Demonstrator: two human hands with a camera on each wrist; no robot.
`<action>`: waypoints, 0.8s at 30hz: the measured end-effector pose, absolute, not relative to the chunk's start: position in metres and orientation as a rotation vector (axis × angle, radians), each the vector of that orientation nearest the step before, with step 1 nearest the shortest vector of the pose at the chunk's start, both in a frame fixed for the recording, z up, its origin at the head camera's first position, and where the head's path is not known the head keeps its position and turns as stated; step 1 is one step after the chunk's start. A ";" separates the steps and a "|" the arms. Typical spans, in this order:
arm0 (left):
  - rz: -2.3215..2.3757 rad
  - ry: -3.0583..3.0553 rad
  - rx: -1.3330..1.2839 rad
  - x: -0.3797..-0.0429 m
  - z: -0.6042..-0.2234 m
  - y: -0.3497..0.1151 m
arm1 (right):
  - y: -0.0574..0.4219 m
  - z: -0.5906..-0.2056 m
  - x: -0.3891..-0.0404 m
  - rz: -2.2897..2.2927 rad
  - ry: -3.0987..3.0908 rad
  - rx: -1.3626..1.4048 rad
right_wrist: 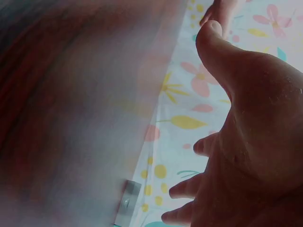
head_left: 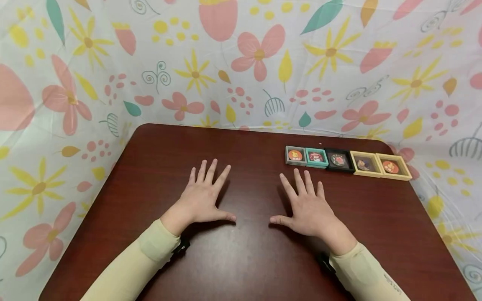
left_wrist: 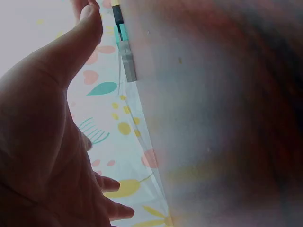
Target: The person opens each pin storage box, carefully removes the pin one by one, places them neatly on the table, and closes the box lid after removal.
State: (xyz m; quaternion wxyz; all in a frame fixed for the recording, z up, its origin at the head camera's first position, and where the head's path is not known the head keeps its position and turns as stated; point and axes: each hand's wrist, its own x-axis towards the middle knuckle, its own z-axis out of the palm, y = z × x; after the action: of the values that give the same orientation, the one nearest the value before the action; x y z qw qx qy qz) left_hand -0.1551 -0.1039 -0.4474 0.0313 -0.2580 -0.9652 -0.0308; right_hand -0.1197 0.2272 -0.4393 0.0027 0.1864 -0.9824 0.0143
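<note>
Both hands are spread palm-down over the dark wooden table, fingers straight and thumbs toward each other. My left hand (head_left: 203, 202) is left of the middle and holds nothing. On the right, my right hand (head_left: 310, 211) is likewise bare, its fingertips just short of a row of small square boxes. From left to right these are a grey box (head_left: 295, 163), a teal box (head_left: 317, 166), a black box (head_left: 340, 170), a yellow box (head_left: 365, 174) and another yellow box (head_left: 395, 177). Each has a round picture inside. Both wrist views show the grey box (left_wrist: 128, 61) (right_wrist: 128, 203) at the table's far side.
The reddish-brown table (head_left: 233, 267) has rounded far corners. A white cloth (head_left: 135, 96) printed with flowers and leaves hangs behind it and along both sides. Pale sleeves (head_left: 128, 267) cover both forearms, with a dark device (head_left: 181, 246) under the left wrist.
</note>
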 end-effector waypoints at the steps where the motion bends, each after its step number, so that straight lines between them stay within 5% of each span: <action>1: -0.102 -2.972 -0.800 -0.155 -0.447 -0.103 | 0.228 -0.439 -0.120 0.049 -3.079 0.583; 13: -0.049 -2.970 -0.820 -0.156 -0.444 -0.104 | 0.241 -0.436 -0.142 0.149 -2.985 0.611; 24: -0.139 -3.016 -0.924 -0.168 -0.444 -0.086 | 0.265 -0.434 -0.200 0.216 -2.978 0.613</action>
State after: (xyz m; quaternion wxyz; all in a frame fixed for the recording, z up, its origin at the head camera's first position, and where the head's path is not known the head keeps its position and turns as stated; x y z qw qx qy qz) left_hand -0.1678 -0.0864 -0.4443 -0.0077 -0.2927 -0.9552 -0.0440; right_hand -0.1999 0.2648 -0.4344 0.0468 0.2008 -0.9759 0.0709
